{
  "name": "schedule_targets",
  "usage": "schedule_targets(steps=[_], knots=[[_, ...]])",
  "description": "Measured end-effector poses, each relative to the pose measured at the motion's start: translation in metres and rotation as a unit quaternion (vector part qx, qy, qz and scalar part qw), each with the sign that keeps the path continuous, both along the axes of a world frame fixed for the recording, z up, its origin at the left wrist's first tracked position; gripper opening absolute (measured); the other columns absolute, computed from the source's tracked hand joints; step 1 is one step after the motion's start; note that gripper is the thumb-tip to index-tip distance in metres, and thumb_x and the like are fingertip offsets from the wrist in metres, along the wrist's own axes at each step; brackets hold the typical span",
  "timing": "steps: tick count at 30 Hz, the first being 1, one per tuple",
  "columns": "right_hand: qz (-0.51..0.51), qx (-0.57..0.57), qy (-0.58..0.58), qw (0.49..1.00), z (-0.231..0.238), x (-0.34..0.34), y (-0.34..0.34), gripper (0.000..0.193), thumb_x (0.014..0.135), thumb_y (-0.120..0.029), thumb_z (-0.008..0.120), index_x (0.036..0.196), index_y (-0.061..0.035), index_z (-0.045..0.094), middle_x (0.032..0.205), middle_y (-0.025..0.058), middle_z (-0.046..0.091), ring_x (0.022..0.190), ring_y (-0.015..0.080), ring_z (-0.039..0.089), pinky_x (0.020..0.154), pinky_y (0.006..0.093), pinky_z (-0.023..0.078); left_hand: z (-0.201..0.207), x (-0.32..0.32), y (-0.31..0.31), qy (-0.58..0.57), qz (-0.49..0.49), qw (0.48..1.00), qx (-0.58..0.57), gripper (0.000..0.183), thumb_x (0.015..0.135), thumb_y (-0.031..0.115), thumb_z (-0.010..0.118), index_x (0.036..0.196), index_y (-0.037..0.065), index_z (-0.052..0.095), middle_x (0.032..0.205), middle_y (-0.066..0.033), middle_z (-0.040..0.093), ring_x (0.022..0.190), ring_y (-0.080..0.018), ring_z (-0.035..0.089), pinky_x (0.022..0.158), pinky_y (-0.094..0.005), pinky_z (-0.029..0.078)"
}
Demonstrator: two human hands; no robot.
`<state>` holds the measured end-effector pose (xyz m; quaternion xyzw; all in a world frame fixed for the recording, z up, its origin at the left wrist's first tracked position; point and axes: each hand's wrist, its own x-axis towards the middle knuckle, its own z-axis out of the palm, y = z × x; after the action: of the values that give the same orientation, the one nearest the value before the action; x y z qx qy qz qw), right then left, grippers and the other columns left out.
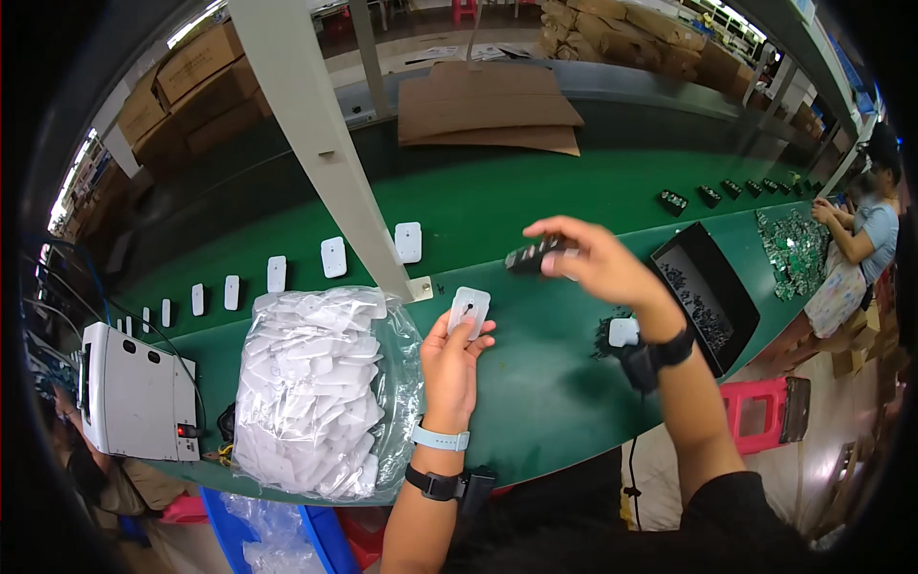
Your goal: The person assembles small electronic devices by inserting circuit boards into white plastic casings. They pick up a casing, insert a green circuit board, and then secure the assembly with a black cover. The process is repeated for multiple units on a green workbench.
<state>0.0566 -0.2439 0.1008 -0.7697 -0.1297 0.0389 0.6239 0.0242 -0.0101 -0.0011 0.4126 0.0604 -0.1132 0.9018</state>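
My left hand [448, 373] holds a white rounded plastic cover [472, 304] upright between thumb and fingers, above the green table. To its right, my raised right hand [612, 268] grips a small black casing [532, 256] with pale parts inside; it is slightly blurred. Below my right wrist, a white piece [623, 332] lies among tiny black parts [602, 346]. Left of my left hand sits a clear plastic bag [406, 354] heaped with white covers [306, 392].
White covers [333, 257] and black casings [672, 201] line the green belt [535, 182]. A post [325, 143] rises ahead. Right are a black tray [736, 320] of tiny parts, green circuit boards [796, 253] and a co-worker [878, 225]. A white machine [139, 392] stands left.
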Motion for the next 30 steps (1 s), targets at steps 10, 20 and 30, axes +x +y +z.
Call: schedule_targets(steps=[10,20,30], knots=[[-0.001,0.143,0.093,0.985,-0.080,-0.028,0.021,0.045,0.085,0.000,0.079,0.124,0.0015,0.058,0.113,0.0108,0.065,0.100,0.0153,0.067,0.086,0.0297,0.059,0.006,0.002,-0.008,-0.006,-0.029,0.997,-0.073,0.038,0.108,0.017,0.050,0.133,-0.011,0.055,0.130,-0.0188,0.064,0.122,-0.0302,0.063,0.107,-0.0425,0.050],[-0.094,0.116,0.035,0.988,-0.081,-0.030,0.030,0.039,0.084,-0.011,0.083,0.115,0.0045,0.066,0.098,0.0119,0.073,0.083,0.0132,0.070,0.076,0.0270,0.058,0.003,-0.008,-0.017,-0.067,-0.044,0.993,0.089,0.036,0.105,0.008,0.054,0.135,-0.011,0.056,0.132,-0.0181,0.063,0.122,-0.0244,0.062,0.109,-0.0409,0.048],[-0.067,0.105,0.040,0.991,-0.069,-0.036,0.026,0.036,0.086,-0.009,0.080,0.116,0.0047,0.068,0.097,0.0107,0.073,0.085,0.0117,0.069,0.078,0.0269,0.058,0.005,-0.013,-0.017,-0.115,-0.027,0.979,0.169,0.033,0.102,0.004,0.058,0.132,-0.008,0.059,0.127,-0.0162,0.066,0.116,-0.0217,0.064,0.104,-0.0358,0.051]])
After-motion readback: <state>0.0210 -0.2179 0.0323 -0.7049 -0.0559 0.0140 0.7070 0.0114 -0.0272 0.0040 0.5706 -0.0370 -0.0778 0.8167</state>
